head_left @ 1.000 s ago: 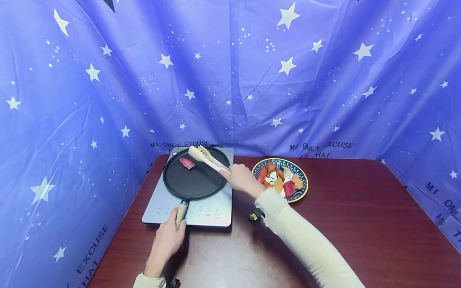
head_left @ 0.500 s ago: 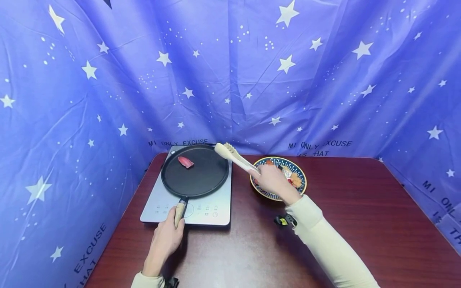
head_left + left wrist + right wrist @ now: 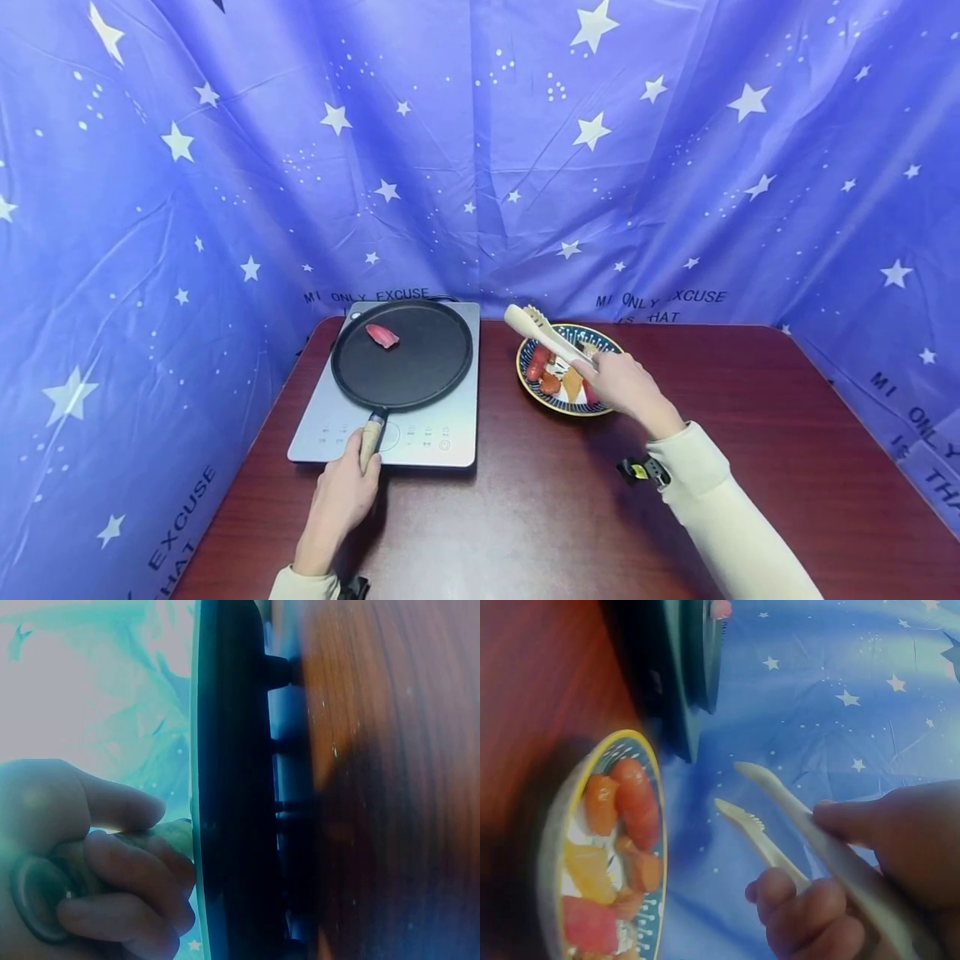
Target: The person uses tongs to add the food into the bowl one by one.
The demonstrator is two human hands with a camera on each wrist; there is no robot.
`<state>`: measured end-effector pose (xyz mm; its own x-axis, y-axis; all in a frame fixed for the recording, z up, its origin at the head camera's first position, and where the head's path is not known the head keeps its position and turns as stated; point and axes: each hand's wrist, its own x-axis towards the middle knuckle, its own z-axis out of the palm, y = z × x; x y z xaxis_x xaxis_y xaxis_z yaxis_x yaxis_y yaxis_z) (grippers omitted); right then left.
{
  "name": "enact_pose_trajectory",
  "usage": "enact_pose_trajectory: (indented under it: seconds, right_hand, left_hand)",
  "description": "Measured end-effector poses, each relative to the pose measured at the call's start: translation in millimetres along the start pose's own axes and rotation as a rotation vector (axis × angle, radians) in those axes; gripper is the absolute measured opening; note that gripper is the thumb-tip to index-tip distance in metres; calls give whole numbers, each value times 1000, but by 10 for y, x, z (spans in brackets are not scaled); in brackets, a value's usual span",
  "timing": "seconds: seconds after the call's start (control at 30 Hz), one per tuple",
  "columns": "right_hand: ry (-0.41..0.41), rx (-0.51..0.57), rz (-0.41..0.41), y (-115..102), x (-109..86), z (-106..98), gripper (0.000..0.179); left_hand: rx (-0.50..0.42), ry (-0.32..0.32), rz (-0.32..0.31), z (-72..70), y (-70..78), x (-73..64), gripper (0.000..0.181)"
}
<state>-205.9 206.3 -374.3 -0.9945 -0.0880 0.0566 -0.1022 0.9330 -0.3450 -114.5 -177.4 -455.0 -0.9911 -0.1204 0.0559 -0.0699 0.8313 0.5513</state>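
My left hand (image 3: 347, 493) grips the handle (image 3: 372, 442) of a round black frying pan (image 3: 405, 367); in the left wrist view the fingers (image 3: 135, 877) curl round it. Toward the pan's upper left lies a red piece of food (image 3: 382, 336), perhaps a meat slice. My right hand (image 3: 626, 385) holds pale tongs (image 3: 551, 340) above a patterned plate (image 3: 531, 393). In the right wrist view the tongs' tips stand apart with nothing between them. A red sausage (image 3: 637, 802), a yellow piece (image 3: 591, 871) and other food pieces lie on the plate.
The pan sits on a silver induction cooker (image 3: 442, 454) at the left of the dark red wooden table (image 3: 540, 517). Blue star-printed curtains (image 3: 525, 167) hang behind the table and along its sides.
My right hand has carried the tongs rightward from over the pan to over the plate, with nothing in their tips. The left hand keeps its hold, and the red piece stays in the pan.
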Motion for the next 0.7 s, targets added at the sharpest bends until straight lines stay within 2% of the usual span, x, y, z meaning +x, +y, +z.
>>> enact_pose_trajectory:
  seconds: [0.1,0.33,0.57,0.7]
  right_hand:
    - [5,-21,30,31,-81,40,41]
    - [88,-78,44,33,-226,152,40]
    - [58,-109,51,62,-310,205,41]
    - [75,-109,50,106,-370,191,39]
  left_hand:
    - [2,-3,-3,-3,3,3,52]
    - [2,-8,-1,-13,-1,6,52]
    - [5,-5,0,-17,-8,6,52]
    - [-6,-5,3,-19,0,-5,52]
